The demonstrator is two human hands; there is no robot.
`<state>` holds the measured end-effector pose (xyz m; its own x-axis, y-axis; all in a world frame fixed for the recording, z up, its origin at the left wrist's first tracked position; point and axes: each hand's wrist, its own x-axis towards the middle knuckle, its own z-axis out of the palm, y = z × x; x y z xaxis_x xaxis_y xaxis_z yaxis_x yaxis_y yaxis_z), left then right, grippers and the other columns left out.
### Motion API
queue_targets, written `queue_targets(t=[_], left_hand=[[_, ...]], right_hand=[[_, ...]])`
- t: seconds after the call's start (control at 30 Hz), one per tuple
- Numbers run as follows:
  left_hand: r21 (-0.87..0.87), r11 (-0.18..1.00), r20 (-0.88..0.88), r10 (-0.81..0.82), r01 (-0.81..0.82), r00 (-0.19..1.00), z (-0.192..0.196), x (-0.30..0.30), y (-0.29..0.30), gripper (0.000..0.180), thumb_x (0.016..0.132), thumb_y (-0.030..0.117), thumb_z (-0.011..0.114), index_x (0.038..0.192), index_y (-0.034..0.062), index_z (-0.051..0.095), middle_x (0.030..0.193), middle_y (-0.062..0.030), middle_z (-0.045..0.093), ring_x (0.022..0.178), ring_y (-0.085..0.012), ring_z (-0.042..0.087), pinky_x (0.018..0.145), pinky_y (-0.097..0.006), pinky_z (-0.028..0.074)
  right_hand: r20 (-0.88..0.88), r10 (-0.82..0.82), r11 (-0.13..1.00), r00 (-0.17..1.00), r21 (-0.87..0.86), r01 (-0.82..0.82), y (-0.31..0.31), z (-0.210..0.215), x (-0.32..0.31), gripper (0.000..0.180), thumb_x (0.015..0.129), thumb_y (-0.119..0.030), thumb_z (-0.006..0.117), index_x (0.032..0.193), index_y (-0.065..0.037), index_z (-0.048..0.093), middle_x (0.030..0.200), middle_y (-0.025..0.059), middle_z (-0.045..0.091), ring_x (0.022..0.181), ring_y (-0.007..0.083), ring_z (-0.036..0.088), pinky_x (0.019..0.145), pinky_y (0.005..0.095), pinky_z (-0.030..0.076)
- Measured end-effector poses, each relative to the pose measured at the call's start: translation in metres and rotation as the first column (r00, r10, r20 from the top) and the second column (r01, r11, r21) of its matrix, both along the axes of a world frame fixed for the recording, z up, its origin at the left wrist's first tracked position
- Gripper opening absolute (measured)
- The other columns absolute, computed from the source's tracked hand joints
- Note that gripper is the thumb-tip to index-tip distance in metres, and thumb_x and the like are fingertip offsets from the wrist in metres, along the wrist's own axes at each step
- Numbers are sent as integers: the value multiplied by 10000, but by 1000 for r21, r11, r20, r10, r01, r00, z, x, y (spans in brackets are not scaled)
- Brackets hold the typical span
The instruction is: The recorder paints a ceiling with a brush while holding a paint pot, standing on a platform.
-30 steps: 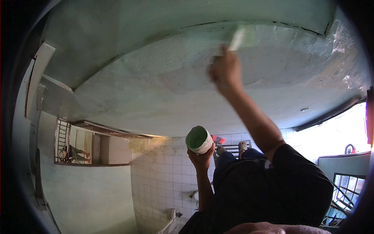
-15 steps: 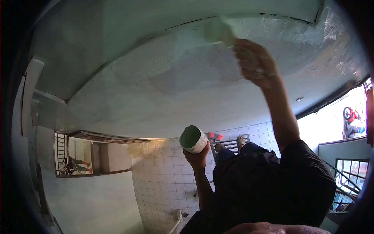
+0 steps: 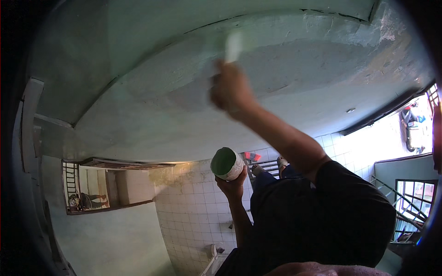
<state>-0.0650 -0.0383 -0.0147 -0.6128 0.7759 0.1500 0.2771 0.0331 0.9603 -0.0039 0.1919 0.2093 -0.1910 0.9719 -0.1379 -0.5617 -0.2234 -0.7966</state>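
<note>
My right hand (image 3: 231,87) is raised to the wall, its fingers closed around a paintbrush (image 3: 234,45). Motion smears both, but the brush end lies at the pale green upper part of the wall (image 3: 285,64), just above a greyer patch. Lower down, my left hand (image 3: 232,186) grips a small paint bucket (image 3: 235,166) from below and the side. The bucket is tilted so that its green-coated inside shows; how much paint it holds I cannot tell.
Under my feet is a slatted bench (image 3: 271,169), with a red and grey object (image 3: 252,157) beside it. White tiles (image 3: 193,195) cover the floor. A barred opening (image 3: 71,184) is at left; a bright doorway with a motorbike (image 3: 413,131) and a barred window (image 3: 416,195) are at right.
My right hand has swept left and somewhat lower with the paintbrush, its forearm now slanting across. My left hand and the bucket stay nearly where they were.
</note>
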Motion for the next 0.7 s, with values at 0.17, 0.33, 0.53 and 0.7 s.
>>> queue_targets(t=[0.17,0.33,0.53,0.7], left_hand=[[31,998,-80,51,-48,996,2,2,3,870,630,251,1004,1329,-10,558,1241,-170,660,1109,-310,680,990,-450,546],[25,999,-33,-24,25,999,8,1,3,835,672,146,961,1370,18,522,1272,-115,634,1146,-246,650,1025,-412,526],[22,993,15,-120,120,993,10,-8,17,781,674,133,959,1331,9,555,1216,-104,662,1081,-218,679,983,-387,554],[62,984,47,-169,166,984,7,-6,37,826,642,259,998,1299,-16,581,1202,-158,679,1070,-276,697,957,-423,562]], right_hand=[[-162,580,808,798,-15,-589,-19,10,-59,247,1076,-315,523,945,-118,451,632,-3,377,470,154,393,413,334,248],[-208,591,802,779,51,-595,14,12,66,211,1080,-302,532,927,-157,525,654,-99,371,495,42,351,380,205,253],[-138,320,947,937,39,-318,19,27,252,225,1116,-262,465,995,-90,544,649,-89,382,422,5,306,289,157,272],[94,-179,980,979,107,169,-10,30,318,227,1095,-280,537,955,-101,542,644,-81,372,436,16,281,323,174,220]])
